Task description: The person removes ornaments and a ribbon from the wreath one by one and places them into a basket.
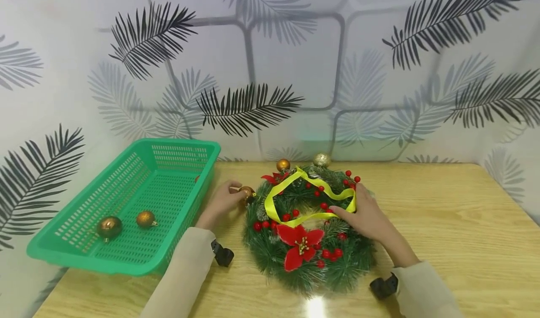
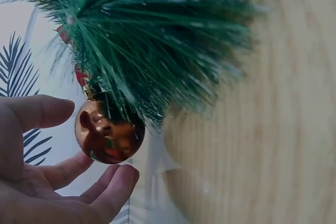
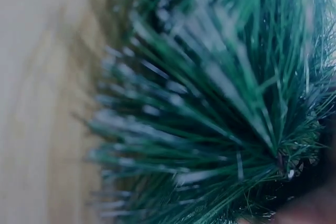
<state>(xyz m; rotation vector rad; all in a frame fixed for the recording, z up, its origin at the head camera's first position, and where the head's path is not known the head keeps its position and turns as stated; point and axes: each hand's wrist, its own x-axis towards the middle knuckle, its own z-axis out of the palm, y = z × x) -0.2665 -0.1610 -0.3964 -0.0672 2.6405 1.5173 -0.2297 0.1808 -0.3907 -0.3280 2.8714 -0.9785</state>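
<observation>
A green Christmas wreath (image 1: 350, 262) lies on the table, trimmed with red berries, a red poinsettia (image 1: 295, 243) and a yellow ribbon (image 1: 272, 205). My right hand (image 1: 367, 212) grips its right side, thumb towards the inner ring; the right wrist view shows mostly needles. At the left edge sits a shiny copper bauble (image 2: 110, 132) with a gold cap, against the needles. Around that bauble my left hand (image 2: 58, 166) is spread, thumb on one side and loosely bent fingers on the other. A small gap shows by the thumb; whether a finger touches it, I cannot tell.
To the left stands a green plastic basket (image 1: 211, 156) holding a brown bauble (image 1: 109, 228) and an orange glitter bauble (image 1: 146, 219). An orange bauble (image 1: 283, 165) and a pale gold bauble (image 1: 322, 160) sit at the wreath's far edge. Behind is a leaf-patterned wall (image 1: 291, 65).
</observation>
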